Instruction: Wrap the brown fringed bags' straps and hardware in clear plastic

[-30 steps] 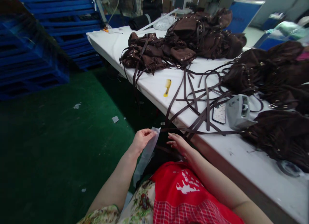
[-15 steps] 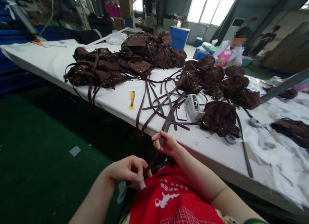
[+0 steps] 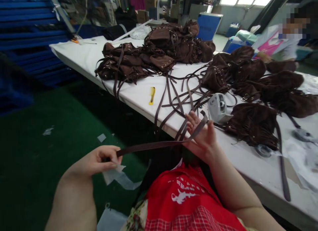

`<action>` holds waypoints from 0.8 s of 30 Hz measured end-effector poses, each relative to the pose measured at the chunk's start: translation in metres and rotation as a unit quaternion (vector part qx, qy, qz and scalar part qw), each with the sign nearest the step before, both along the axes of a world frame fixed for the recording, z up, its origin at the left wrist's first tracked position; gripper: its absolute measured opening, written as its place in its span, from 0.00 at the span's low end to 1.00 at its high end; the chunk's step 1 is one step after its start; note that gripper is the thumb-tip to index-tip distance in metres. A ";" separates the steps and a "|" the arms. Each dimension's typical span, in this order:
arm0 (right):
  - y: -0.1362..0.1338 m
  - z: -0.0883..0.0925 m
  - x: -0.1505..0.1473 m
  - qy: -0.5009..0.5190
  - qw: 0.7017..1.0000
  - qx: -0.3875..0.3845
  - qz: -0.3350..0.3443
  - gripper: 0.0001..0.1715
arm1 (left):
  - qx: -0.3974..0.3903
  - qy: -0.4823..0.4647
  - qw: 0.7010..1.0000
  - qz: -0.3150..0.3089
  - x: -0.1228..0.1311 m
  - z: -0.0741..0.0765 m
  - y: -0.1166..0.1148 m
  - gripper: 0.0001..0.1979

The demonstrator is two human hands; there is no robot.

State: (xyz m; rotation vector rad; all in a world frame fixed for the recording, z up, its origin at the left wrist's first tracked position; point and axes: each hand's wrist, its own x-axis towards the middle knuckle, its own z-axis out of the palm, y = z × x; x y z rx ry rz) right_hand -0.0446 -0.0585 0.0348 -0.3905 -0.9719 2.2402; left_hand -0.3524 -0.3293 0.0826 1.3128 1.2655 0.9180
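Note:
My left hand (image 3: 99,159) is closed in a pinch on one end of a long brown strap (image 3: 154,145) and on a strip of white backing paper (image 3: 119,176) that hangs below it. The strap runs right, almost level, across my right hand (image 3: 202,138). That hand is raised at the table edge with fingers spread, and the strap lies over its palm and fingers. Beyond it several loose brown straps (image 3: 179,98) lie tangled on the white table (image 3: 139,95).
Piles of brown fringed bags (image 3: 171,42) cover the table, more of these bags (image 3: 250,123) lie at the right. A grey tape dispenser (image 3: 218,108) and a yellow comb (image 3: 152,95) lie near the straps. Blue pallets (image 3: 29,32) stand at left on green floor. Another person sits at far right.
My left hand moved left and pulled the strap out straight. My right hand rose and opened, with the strap now across it. The view turned a little to the left.

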 end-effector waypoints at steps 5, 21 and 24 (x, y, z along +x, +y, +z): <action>-0.086 -0.020 -0.048 -0.073 0.919 0.104 0.373 0.51 | 0.017 0.043 0.998 -0.047 0.053 0.007 0.030 0.10; -0.056 -0.002 -0.033 -0.232 0.959 0.150 0.055 0.17 | 0.011 -0.071 0.997 0.040 0.110 -0.063 0.062 0.13; -0.076 -0.008 -0.029 -0.285 0.916 0.247 0.138 0.25 | 0.019 -0.045 0.998 0.050 0.119 -0.065 0.068 0.13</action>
